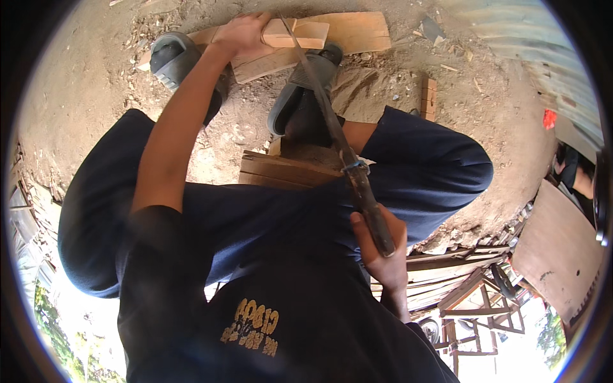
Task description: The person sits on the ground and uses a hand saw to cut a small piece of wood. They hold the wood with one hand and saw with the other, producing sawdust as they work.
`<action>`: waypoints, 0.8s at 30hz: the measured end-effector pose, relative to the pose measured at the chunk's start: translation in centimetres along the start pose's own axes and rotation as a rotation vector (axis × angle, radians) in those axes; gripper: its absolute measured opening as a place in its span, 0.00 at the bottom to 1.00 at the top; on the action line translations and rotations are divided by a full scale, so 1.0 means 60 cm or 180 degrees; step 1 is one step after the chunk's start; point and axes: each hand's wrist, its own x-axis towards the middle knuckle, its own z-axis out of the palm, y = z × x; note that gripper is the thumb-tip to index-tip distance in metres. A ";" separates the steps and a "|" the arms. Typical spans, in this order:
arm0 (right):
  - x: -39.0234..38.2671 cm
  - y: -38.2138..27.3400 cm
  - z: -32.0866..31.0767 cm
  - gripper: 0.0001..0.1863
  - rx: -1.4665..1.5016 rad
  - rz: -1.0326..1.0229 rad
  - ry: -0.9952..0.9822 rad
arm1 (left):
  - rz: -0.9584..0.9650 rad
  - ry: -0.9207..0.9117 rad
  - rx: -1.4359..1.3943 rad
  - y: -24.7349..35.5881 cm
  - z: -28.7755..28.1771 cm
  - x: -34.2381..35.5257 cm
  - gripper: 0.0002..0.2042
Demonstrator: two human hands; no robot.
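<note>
My left hand [243, 34] lies on the left end of a small light wooden block [313, 36], its fingers wrapped over it and pressing it down. The block sits on a longer wooden board [361, 32] on the ground. In my right hand [385, 246] is the straight, dark handle of a long narrow blade [324, 96], with blue cord tied where handle and blade meet. The blade slants up and left, and its far end crosses the block just right of my left hand. Whether it has teeth does not show.
My feet in grey sandals [313, 73] stand by the board. Beneath me is a wooden piece [281, 171]. A notched wooden block [428, 99] lies on the dirt to the right, near corrugated sheeting [536, 45]. Wooden frames [479, 313] and a leaning panel [555, 239] are at lower right.
</note>
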 end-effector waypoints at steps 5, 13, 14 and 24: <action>0.031 0.021 0.028 0.11 0.0073 -0.0003 0.0180 | 0.0036 -0.0689 0.0261 0.021 -0.015 0.024 0.45; 0.039 0.053 0.050 0.12 -0.0013 -0.0151 0.0234 | 0.0168 -0.0092 0.0158 -0.014 0.032 0.035 0.46; 0.039 0.055 0.052 0.12 -0.0004 -0.0179 0.0239 | 0.0143 0.0008 0.0109 -0.016 0.039 0.028 0.46; 0.047 0.071 0.032 0.11 0.0002 -0.0007 0.0094 | -0.0746 0.1404 -0.0385 -0.027 0.072 0.013 0.27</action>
